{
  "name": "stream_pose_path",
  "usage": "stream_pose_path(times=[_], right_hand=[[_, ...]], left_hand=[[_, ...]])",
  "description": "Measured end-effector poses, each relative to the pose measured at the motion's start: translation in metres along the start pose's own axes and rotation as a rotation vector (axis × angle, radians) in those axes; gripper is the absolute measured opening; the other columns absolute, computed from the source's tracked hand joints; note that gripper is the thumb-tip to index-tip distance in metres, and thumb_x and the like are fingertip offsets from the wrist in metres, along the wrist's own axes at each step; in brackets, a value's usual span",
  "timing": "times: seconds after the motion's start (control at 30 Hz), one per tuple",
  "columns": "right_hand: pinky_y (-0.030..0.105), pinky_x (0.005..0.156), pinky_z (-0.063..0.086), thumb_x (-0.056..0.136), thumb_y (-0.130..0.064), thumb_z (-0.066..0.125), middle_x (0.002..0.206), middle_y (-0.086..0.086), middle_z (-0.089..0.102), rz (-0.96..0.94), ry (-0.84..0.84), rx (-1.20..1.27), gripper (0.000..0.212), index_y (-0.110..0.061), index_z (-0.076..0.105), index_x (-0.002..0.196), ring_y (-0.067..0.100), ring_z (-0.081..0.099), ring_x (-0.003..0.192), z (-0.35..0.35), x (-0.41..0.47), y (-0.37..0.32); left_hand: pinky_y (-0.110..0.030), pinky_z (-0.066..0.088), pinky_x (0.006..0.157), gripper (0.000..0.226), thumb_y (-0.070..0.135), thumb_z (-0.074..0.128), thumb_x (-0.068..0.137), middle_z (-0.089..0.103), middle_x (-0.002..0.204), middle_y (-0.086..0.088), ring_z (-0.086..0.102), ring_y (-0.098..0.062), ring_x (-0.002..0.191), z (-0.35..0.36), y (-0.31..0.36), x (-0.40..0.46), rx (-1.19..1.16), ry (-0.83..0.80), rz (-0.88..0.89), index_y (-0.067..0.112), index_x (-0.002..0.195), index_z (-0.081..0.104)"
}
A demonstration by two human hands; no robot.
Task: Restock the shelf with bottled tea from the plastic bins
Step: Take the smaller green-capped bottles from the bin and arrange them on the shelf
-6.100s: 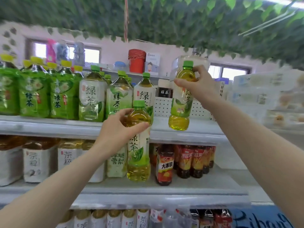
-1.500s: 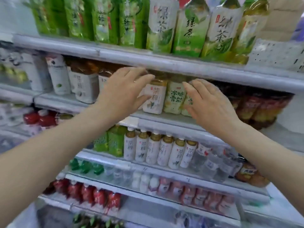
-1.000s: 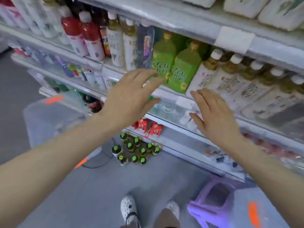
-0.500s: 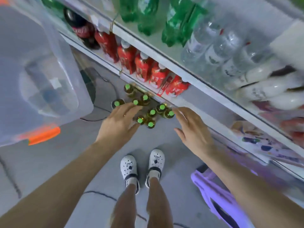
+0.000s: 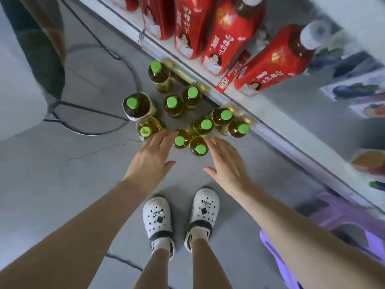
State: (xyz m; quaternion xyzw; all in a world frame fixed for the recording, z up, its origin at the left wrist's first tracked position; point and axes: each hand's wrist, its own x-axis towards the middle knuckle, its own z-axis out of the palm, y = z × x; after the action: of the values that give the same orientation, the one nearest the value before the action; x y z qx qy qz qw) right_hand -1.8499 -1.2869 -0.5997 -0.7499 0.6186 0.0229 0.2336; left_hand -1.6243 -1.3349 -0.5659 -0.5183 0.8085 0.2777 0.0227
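Note:
Several green-capped bottles of tea [image 5: 179,141] stand in a loose cluster on the grey floor in front of the lowest shelf [image 5: 258,126]. I look straight down on their caps. My left hand [image 5: 150,159] hovers over the near left side of the cluster with fingers straight and spread, its fingertips close to one cap. My right hand [image 5: 226,161] hovers beside it over the near right side, fingers straight, next to another green-capped bottle [image 5: 200,148]. Neither hand holds anything.
Red-labelled bottles [image 5: 233,34] with white caps fill the lowest shelf above the cluster. A black cable [image 5: 125,65] loops over the floor at the left. A purple stool [image 5: 341,224] stands at the lower right. My white shoes [image 5: 179,217] are just behind the hands.
I have bent down from the upper shelves to the floor. Both empty hands have dropped closer to the green-capped bottles, which now look much larger.

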Motion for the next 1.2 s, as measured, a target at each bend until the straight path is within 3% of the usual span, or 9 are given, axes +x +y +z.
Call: stream_pose_path(times=[0.17,0.3,0.53,0.7,0.87,0.93,1.03,1.07,1.2], right_hand=[[0.039,0.102,0.049,0.064,-0.028,0.092,0.137,0.014,0.055,0.127,0.025,0.06,0.096,-0.007,0.043,0.143,0.029,0.055,0.124,0.078,0.023,0.011],[0.036,0.097,0.052,0.065,-0.027,0.091,0.131,0.01,0.061,0.241,0.166,0.278,0.082,-0.007,0.052,0.135,0.027,0.059,0.119,0.114,0.036,0.017],[0.033,0.09,0.054,0.067,-0.023,0.088,0.121,0.009,0.066,0.274,0.255,0.454,0.071,-0.006,0.057,0.129,0.027,0.065,0.109,0.118,0.04,0.02],[0.026,0.085,0.053,0.061,-0.019,0.091,0.114,0.008,0.068,0.36,0.277,0.466,0.071,-0.006,0.06,0.124,0.026,0.068,0.101,0.098,0.017,0.02],[0.007,0.079,0.046,0.063,-0.031,0.086,0.108,-0.002,0.069,0.57,0.329,0.678,0.069,-0.018,0.055,0.123,0.015,0.066,0.096,0.055,-0.024,0.016],[0.013,0.078,0.05,0.061,-0.037,0.084,0.104,-0.004,0.069,0.651,0.358,0.771,0.069,-0.024,0.052,0.121,0.016,0.067,0.094,0.033,-0.042,0.012],[0.036,0.081,0.057,0.058,-0.046,0.085,0.101,-0.002,0.071,0.742,0.411,0.906,0.07,-0.031,0.051,0.117,0.02,0.069,0.094,-0.006,-0.07,0.002],[0.034,0.08,0.058,0.057,-0.048,0.085,0.099,-0.001,0.072,0.757,0.42,0.956,0.071,-0.029,0.052,0.117,0.017,0.07,0.092,-0.023,-0.078,-0.003],[0.003,0.067,0.044,0.049,-0.056,0.078,0.092,-0.002,0.073,0.775,0.439,1.073,0.081,-0.009,0.063,0.113,-0.008,0.066,0.079,-0.099,-0.108,-0.032]], left_hand=[[-0.05,0.043,0.101,0.095,0.019,0.086,0.07,0.04,0.148,-0.018,0.042,-0.039,0.133,0.052,-0.02,0.044,0.063,-0.07,-0.005,0.007,0.149,0.033],[-0.044,0.04,0.106,0.089,0.02,0.081,0.076,0.038,0.15,-0.013,0.04,-0.035,0.135,0.08,-0.028,0.063,0.097,-0.134,0.008,0.013,0.15,0.031],[-0.043,0.059,0.077,0.072,0.001,0.086,0.06,0.062,0.117,-0.012,0.065,-0.034,0.099,0.099,-0.04,0.078,0.141,-0.108,0.083,0.01,0.123,0.052],[-0.039,0.056,0.054,0.057,0.005,0.085,0.058,0.065,0.1,-0.016,0.066,-0.037,0.072,0.089,-0.036,0.075,0.087,-0.126,0.08,0.006,0.108,0.059],[-0.039,0.054,0.058,0.065,0.015,0.087,0.055,0.062,0.105,-0.015,0.065,-0.039,0.072,0.07,-0.027,0.05,0.002,-0.106,-0.025,0.011,0.114,0.06],[-0.039,0.053,0.058,0.065,0.017,0.087,0.055,0.058,0.108,-0.012,0.064,-0.039,0.073,0.051,-0.013,0.034,-0.037,-0.07,-0.052,0.013,0.114,0.06],[-0.033,0.049,0.059,0.065,0.018,0.087,0.056,0.056,0.11,-0.01,0.062,-0.033,0.073,0.009,0.014,0.007,-0.112,-0.02,-0.072,0.012,0.114,0.058],[-0.03,0.047,0.059,0.067,0.019,0.088,0.057,0.056,0.111,-0.01,0.061,-0.03,0.073,-0.007,0.024,-0.002,-0.143,-0.012,-0.076,0.011,0.116,0.057],[-0.029,0.047,0.059,0.075,0.021,0.089,0.053,0.05,0.114,-0.003,0.049,-0.015,0.076,-0.071,0.066,-0.036,-0.236,0.002,-0.051,0.017,0.118,0.051]])
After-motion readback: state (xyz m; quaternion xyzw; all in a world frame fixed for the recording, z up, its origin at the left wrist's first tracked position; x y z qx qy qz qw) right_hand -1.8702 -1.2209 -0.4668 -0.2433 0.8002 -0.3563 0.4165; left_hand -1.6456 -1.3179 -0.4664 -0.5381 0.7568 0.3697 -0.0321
